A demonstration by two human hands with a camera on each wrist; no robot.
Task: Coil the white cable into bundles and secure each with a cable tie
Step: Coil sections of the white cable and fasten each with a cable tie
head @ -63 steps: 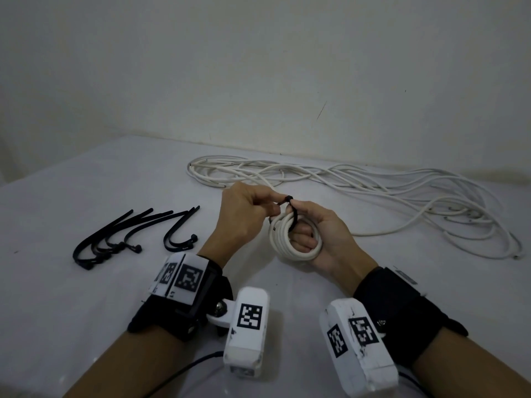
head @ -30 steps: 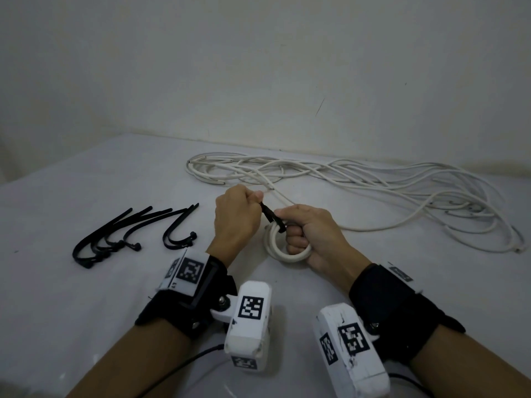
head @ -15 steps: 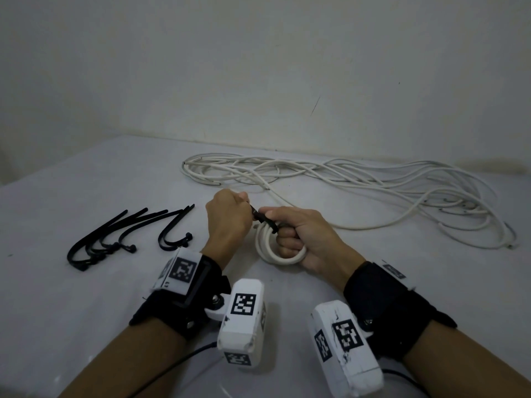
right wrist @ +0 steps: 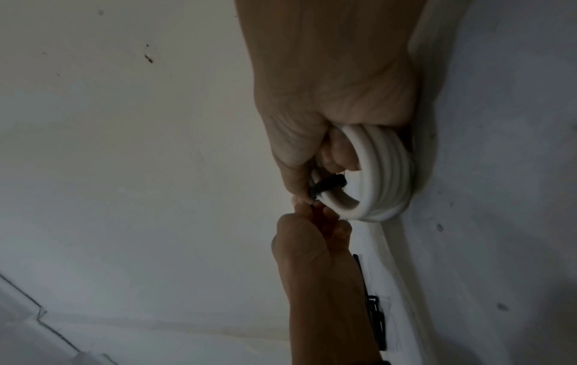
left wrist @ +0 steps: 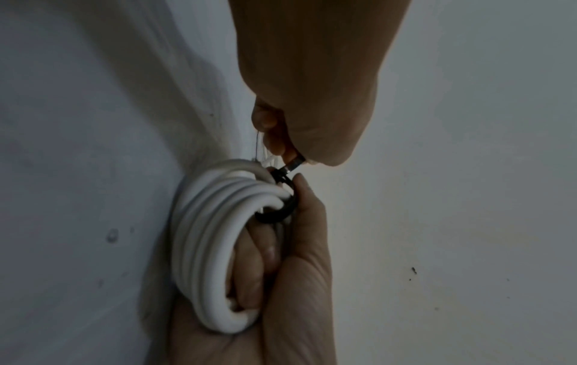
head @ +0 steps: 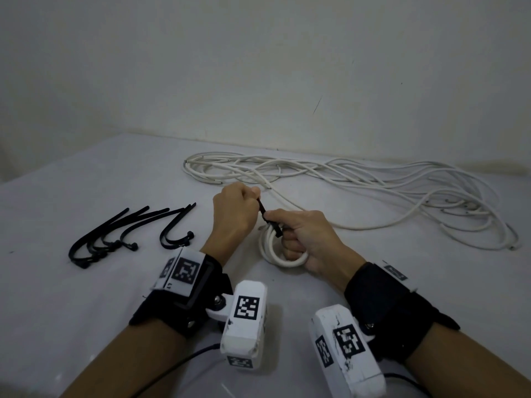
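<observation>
My right hand grips a small coil of white cable, fingers through the loops and thumb on top. A black cable tie wraps the coil, seen as a tight black band in the left wrist view and a black loop in the right wrist view. My left hand is fisted around the tie's free tail, just left of the coil. The rest of the white cable lies loose across the table behind, one strand running to the coil.
Several spare black cable ties lie in a bunch on the white table to the left. A pale wall rises behind the table. Black wrist straps and white tagged camera blocks sit on both forearms.
The left hand has drawn the tie's tail up and to the left, away from the coil, and the loop sits tighter. The right hand and coil have lowered toward the table.
</observation>
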